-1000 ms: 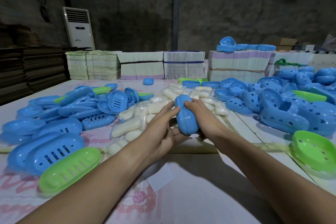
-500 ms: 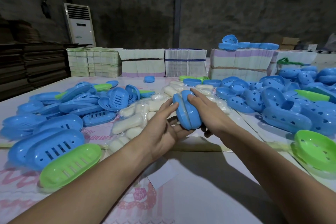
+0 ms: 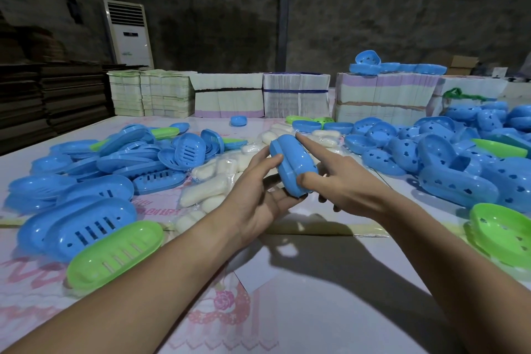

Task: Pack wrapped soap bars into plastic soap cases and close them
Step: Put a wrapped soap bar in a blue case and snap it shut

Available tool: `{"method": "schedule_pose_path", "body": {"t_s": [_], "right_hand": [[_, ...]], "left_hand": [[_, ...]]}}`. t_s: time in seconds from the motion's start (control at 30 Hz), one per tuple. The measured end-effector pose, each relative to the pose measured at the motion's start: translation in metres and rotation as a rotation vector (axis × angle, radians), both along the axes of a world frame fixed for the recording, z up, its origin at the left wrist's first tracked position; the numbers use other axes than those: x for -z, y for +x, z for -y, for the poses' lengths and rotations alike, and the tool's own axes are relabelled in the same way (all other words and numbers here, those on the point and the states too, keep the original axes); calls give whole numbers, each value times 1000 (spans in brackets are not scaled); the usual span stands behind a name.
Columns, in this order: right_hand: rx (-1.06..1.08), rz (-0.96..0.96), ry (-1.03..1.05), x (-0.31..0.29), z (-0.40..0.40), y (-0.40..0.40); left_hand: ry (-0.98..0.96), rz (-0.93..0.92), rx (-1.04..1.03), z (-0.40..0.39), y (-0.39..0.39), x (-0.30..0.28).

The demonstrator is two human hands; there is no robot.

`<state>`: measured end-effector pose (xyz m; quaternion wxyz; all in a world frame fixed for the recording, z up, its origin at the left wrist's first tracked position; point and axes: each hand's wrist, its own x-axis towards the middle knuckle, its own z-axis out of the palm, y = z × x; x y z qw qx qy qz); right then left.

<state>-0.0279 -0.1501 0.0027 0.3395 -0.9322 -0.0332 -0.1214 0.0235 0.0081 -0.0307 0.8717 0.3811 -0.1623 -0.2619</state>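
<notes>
Nearest, a green case half [image 3: 115, 254] lies open side up at the table's [image 3: 330, 296] left front edge, touching a slotted blue half [image 3: 86, 227]; another green half [image 3: 505, 234] sits at the right; between them both forearms reach forward over the pink-printed covering. Above the table, the blue soap case [image 3: 293, 168] is closed, tilted on edge with its seam facing up; the left hand [image 3: 258, 195] cradles it from below, thumb and fingers curled against its left side; the right hand [image 3: 342, 178] pinches its right side, thumb on the near end and forefinger stretched along the top. Just behind lie wrapped soap bars [image 3: 209, 190] in a loose white heap; blue case halves [image 3: 459, 158] are piled on both sides; farther back stand stacks of flat cartons [image 3: 296, 98], then an air conditioner [image 3: 130, 33] by the dark wall.
</notes>
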Motion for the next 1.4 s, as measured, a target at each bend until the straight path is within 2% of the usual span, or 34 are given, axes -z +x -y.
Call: {"method": "schedule_pose_path", "body": {"t_s": [0.13, 0.23, 0.43, 0.7, 1.0, 1.2, 1.27, 1.4], "right_hand": [[124, 135, -311, 5, -2, 2], [175, 221, -410, 6, -9, -1], [278, 317, -439, 6, -19, -4], [225, 348, -453, 7, -21, -4], [149, 291, -362, 9, -24, -5], [83, 250, -255, 11, -21, -4], [50, 208, -166, 13, -21, -3], [-14, 177, 151, 16, -22, 2]], "left_hand": [[-10, -53, 6, 1, 0, 0], [-25, -59, -8, 2, 0, 0], [-31, -49, -19, 1, 2, -1], [-57, -46, -41, -1, 4, -1], [-131, -122, -54, -3, 3, -5], [-161, -62, -60, -4, 2, -5], [-171, -54, -65, -4, 1, -5], [-142, -23, -83, -4, 1, -6]]}}
